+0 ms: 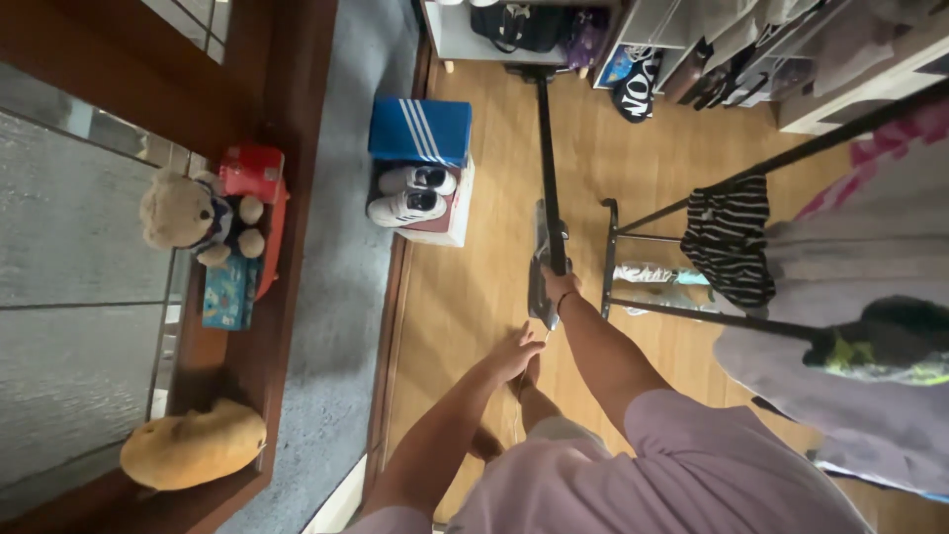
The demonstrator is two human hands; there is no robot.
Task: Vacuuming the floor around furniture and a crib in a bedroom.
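Right hand (560, 288) is wrapped tight round the handle of the stick vacuum (547, 178); its wand runs away over the wooden floor (474, 287) to the head near the far shelves (682, 25). Left hand (514, 354) hangs loosely open just below, holding nothing. I'd keep the head flat, use straight strokes along the boards, and stay off the clothes rack (613, 267) leg and the shoebox (420, 129).

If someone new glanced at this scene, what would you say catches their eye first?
Probably the right hand gripping a long dark vacuum that runs across the wooden floor, with the left hand open just beside it. Next, the blue box above white sneakers, and the teddy bear on the ledge at left.
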